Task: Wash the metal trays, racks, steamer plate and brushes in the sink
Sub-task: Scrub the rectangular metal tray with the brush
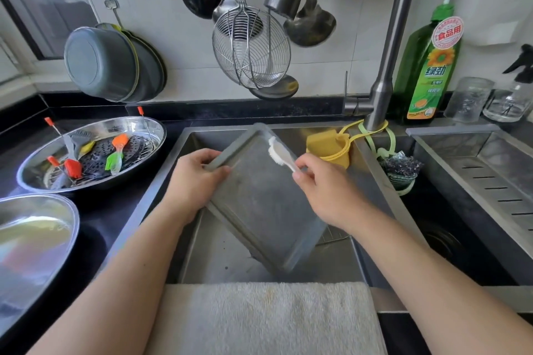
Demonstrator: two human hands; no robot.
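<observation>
A grey rectangular metal tray (259, 204) stands tilted in the sink (202, 256), its lower corner near the sink floor. My left hand (193, 181) grips the tray's upper left edge. My right hand (323, 190) holds a white brush (278, 153) by the handle, its bristles resting on the tray's upper corner. On the left counter a round steel basin (95, 124) holds a perforated steamer plate (135, 150), a wire rack and red, orange and green silicone brushes (115, 160).
Another steel basin (31, 236) sits at the near left. The faucet (386, 66) rises at the back right, with a yellow sponge holder (331, 150) below it. A green detergent bottle (429, 66) and glass jars stand behind a drain tray (490, 176). A towel (268, 317) covers the front rim.
</observation>
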